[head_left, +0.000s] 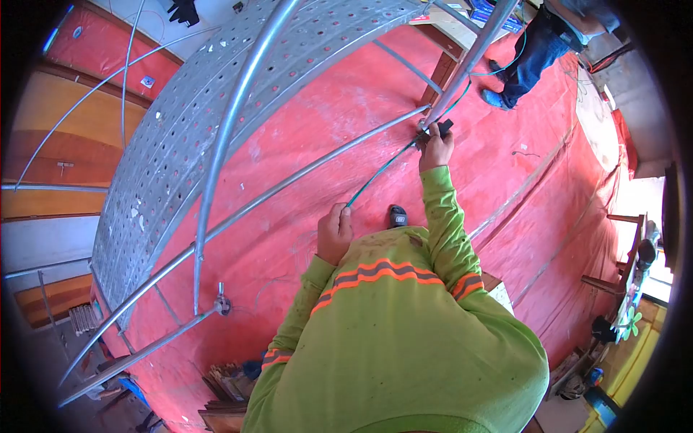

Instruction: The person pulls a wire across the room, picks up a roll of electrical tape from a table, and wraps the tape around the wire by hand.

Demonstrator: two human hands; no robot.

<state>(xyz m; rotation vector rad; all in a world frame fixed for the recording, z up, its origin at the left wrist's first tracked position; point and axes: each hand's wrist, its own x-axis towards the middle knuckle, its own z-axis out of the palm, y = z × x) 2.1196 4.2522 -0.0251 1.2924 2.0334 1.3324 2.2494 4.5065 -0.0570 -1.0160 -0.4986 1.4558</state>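
My left hand (335,234) is closed around one end of a thin green cable (380,173) in front of my chest. From there the cable runs taut up to the right and passes by my right hand (436,150). That hand is raised at a scaffold joint, with its fingers closed on a small black object (444,128) whose kind I cannot make out. Just behind it a steel pole (473,61) meets a diagonal brace tube (317,159). Beyond the pole the cable continues toward the upper right.
A perforated metal scaffold platform (188,94) stretches across the upper left, with tubes below. Red sheeting (289,267) covers the floor. Another person in jeans (538,61) stands at the upper right. A wooden frame (613,281) stands at right. A caster wheel (223,304) sits lower left.
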